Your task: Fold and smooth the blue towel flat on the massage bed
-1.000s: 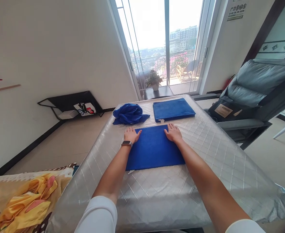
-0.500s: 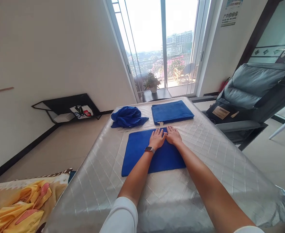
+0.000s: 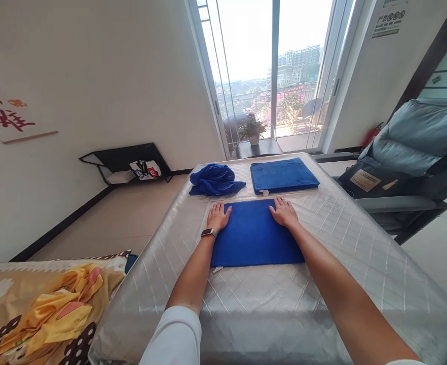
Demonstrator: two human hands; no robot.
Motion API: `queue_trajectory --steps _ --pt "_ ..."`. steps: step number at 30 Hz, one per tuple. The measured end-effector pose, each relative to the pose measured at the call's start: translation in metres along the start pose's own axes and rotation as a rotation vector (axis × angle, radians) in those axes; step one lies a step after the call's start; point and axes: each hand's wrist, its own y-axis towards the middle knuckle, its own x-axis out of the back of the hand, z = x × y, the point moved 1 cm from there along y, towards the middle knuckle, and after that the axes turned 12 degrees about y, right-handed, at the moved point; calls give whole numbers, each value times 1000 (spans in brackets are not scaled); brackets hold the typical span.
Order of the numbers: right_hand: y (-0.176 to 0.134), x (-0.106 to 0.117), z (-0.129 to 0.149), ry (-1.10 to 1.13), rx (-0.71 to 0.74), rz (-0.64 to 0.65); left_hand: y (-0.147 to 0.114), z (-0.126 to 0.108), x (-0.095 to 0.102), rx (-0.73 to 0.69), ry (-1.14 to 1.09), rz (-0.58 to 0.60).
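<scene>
Two Flat Palms Square Up a Folded Blue Cloth

From where I stand, a person's left hand (image 3: 218, 218) and right hand (image 3: 285, 213) rest on the far left and far right corners of a folded blue cloth (image 3: 256, 238), lying on the near part of a silver quilted cover (image 3: 185, 263). Both hands lie spread flat, thumbs angled inward; I see neither pinching anything. Just beyond sit a crumpled blue cloth (image 3: 213, 178), left, and a second folded blue cloth (image 3: 284, 174), right.

Smoothing well here, I judge, calls for even pressure from both palms, strokes outward from the middle, and corners matched before the hands lift.

Small pale tags poke out at the near folded cloth's near left corner (image 3: 218, 269) and the far one's near edge (image 3: 265, 192); no lettering is legible on either. Red brush-style characters (image 3: 13, 120) mark the left wall, partly out of view. At far right, a notice (image 3: 388, 24) carries round symbols above small print I cannot read. A white bag (image 3: 146, 171) with black-and-red print and a cream label (image 3: 365, 180) at the armchair (image 3: 409, 132) show no readable brand.
</scene>
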Motion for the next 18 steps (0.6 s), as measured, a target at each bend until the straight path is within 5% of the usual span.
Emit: queue_trajectory --steps 18 --pt "6 -1 -3 -46 -7 15 -4 -6 2 -1 -6 -36"
